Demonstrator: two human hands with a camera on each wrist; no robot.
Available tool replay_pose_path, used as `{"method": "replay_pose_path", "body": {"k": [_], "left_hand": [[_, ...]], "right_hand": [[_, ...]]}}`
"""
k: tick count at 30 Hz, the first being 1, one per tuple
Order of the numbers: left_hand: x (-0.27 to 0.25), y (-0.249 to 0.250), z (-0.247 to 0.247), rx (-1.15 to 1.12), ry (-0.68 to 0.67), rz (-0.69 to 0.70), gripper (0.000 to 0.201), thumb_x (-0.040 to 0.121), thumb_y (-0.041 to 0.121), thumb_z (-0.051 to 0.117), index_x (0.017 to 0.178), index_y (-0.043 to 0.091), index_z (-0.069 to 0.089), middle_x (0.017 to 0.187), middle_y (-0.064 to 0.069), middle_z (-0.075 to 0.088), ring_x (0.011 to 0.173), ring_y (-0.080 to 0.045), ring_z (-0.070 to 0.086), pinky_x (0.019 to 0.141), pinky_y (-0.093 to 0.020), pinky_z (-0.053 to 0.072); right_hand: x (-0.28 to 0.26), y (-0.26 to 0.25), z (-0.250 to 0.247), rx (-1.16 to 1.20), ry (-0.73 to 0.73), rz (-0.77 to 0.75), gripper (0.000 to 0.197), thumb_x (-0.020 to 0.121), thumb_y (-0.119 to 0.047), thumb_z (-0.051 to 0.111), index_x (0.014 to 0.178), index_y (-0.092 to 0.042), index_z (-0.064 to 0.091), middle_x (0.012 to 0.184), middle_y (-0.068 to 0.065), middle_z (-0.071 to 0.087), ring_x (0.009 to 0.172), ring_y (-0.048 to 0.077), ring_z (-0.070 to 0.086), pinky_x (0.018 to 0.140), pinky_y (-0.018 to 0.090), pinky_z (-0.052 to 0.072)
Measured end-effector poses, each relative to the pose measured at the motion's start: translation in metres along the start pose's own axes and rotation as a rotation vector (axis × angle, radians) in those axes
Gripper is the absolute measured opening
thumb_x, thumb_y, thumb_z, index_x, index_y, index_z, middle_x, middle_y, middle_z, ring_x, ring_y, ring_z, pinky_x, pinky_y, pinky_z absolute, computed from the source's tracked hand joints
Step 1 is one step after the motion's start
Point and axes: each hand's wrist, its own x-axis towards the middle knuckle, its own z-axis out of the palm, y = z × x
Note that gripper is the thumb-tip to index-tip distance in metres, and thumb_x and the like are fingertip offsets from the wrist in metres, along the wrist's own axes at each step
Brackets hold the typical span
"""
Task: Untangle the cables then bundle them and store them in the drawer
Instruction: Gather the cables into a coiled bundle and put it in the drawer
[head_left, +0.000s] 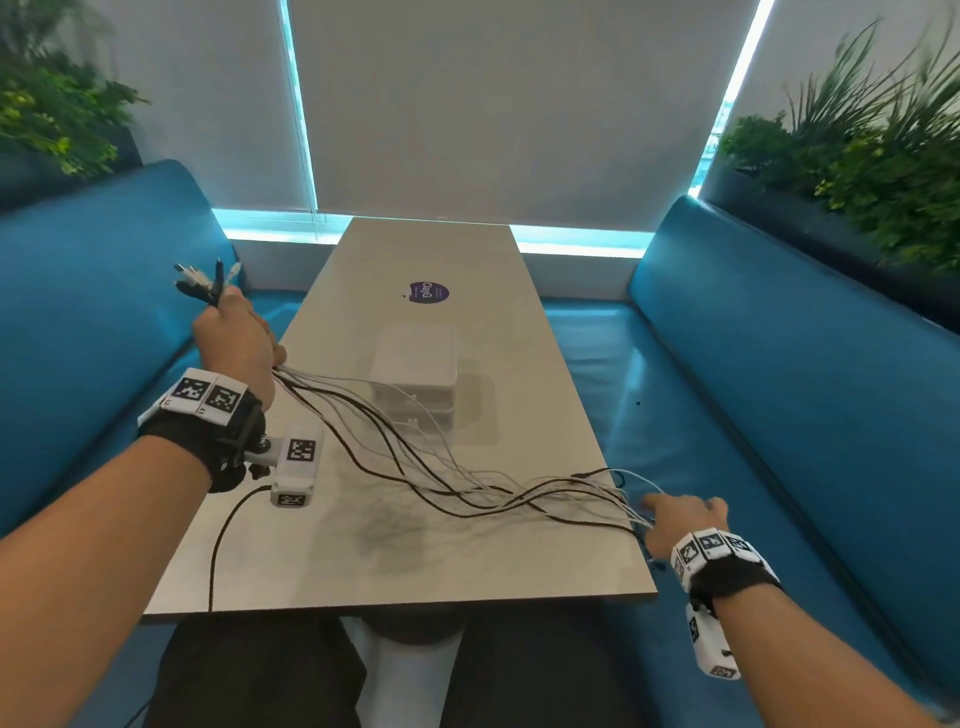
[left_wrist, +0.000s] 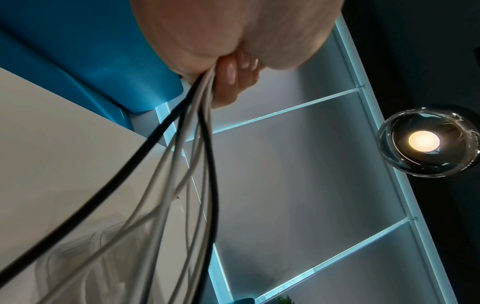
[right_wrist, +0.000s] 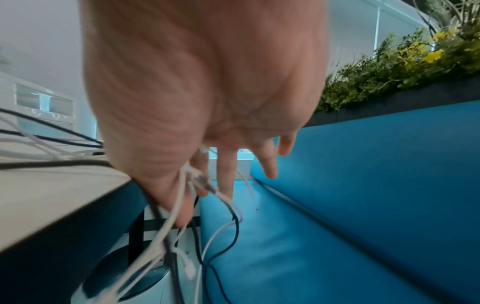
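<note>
Left hand (head_left: 236, 338) is raised above the far left edge of the tabletop (head_left: 363, 561), fingers (left_wrist: 228, 82) curled tight round a bunch of black and white cables (head_left: 415, 467) whose plug ends (head_left: 205, 280) fan out past the fist. Those cables trail diagonally across the tabletop to its near right edge, where the right hand (head_left: 680, 522) pinches several strands between thumb and forefinger, its other fingers (right_wrist: 267, 162) spread loosely; loose ends hang below it over the blue bench (right_wrist: 337, 205). A small translucent white drawer unit (head_left: 415, 379) stands mid-tabletop, beyond the strands, near a purple sticker (head_left: 428, 292)
</note>
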Motion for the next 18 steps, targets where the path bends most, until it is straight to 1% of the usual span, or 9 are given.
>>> {"method": "replay_pose_path", "body": {"k": [2,4,7,8,9,11,13,15,18], "left_hand": [[0.001,-0.001,0.000,0.010,0.002,-0.004,0.030,0.100,0.040,0.044,0.075,0.024,0.045,0.060,0.005,0.034,0.046,-0.008,0.030,0.043,-0.017,0.026],[0.003,-0.001,-0.001,0.017,0.007,-0.008,0.030,0.100,0.042,0.045,0.075,0.025,0.046,0.061,0.005,0.035,0.048,-0.008,0.031,0.043,-0.016,0.028],[0.004,-0.001,-0.002,0.006,0.004,-0.009,0.029,0.100,0.042,0.045,0.076,0.025,0.046,0.062,0.004,0.035,0.049,-0.008,0.032,0.043,-0.016,0.030],[0.004,-0.001,-0.002,0.005,0.003,-0.009,0.029,0.099,0.043,0.046,0.077,0.025,0.047,0.063,0.005,0.036,0.049,-0.008,0.032,0.043,-0.016,0.030],[0.005,-0.001,-0.002,0.003,0.003,-0.010,0.028,0.099,0.043,0.046,0.077,0.025,0.047,0.063,0.005,0.035,0.049,-0.008,0.032,0.043,-0.016,0.030],[0.007,-0.001,-0.004,0.007,0.008,-0.005,0.028,0.098,0.044,0.046,0.077,0.025,0.047,0.063,0.005,0.035,0.049,-0.008,0.031,0.043,-0.017,0.029],[0.010,-0.002,-0.005,0.016,0.012,0.009,0.029,0.098,0.043,0.045,0.076,0.025,0.047,0.063,0.004,0.034,0.049,-0.008,0.031,0.043,-0.016,0.029],[0.011,-0.002,-0.004,0.035,0.011,0.018,0.028,0.098,0.043,0.044,0.076,0.025,0.046,0.063,0.004,0.035,0.049,-0.009,0.032,0.043,-0.017,0.029],[0.010,-0.004,-0.002,0.044,-0.003,0.015,0.029,0.098,0.044,0.043,0.079,0.021,0.048,0.063,0.004,0.034,0.050,-0.010,0.031,0.043,-0.018,0.029]], "right_hand": [[-0.002,0.001,-0.002,-0.054,0.035,0.018,0.046,0.073,-0.036,0.055,0.119,-0.041,0.056,0.104,-0.007,0.068,0.113,0.018,0.051,0.095,0.040,0.026],[-0.006,0.000,-0.006,-0.047,0.079,0.069,0.051,0.076,-0.041,0.059,0.126,-0.030,0.053,0.108,-0.001,0.063,0.112,0.022,0.046,0.091,0.038,0.030],[-0.003,-0.001,-0.006,0.130,0.040,0.224,0.093,0.075,-0.053,0.066,0.148,-0.010,0.028,0.121,0.011,0.058,0.114,0.029,0.052,0.095,0.037,0.043],[0.001,0.000,-0.003,0.209,0.012,0.263,0.101,0.069,-0.058,0.069,0.145,-0.004,0.030,0.120,0.011,0.059,0.110,0.028,0.058,0.094,0.037,0.048],[0.007,0.003,0.001,0.264,-0.024,0.285,0.102,0.059,-0.063,0.071,0.135,-0.003,0.043,0.115,0.010,0.060,0.101,0.026,0.063,0.089,0.035,0.052],[0.018,0.009,0.009,0.284,-0.114,0.247,0.086,0.042,-0.074,0.069,0.097,-0.009,0.062,0.108,0.008,0.061,0.082,0.019,0.062,0.074,0.028,0.054],[0.012,0.011,0.005,0.241,-0.178,0.238,0.070,0.051,-0.073,0.072,0.087,-0.013,0.061,0.107,0.006,0.064,0.080,0.018,0.061,0.062,0.024,0.047],[0.007,0.010,0.003,0.251,-0.224,0.191,0.061,0.069,-0.055,0.076,0.112,-0.014,0.061,0.117,0.006,0.064,0.097,0.021,0.062,0.072,0.025,0.049],[0.002,0.012,0.001,0.297,-0.166,0.100,0.078,0.073,-0.049,0.073,0.138,-0.014,0.050,0.142,0.008,0.050,0.128,0.024,0.051,0.102,0.031,0.045]]}}
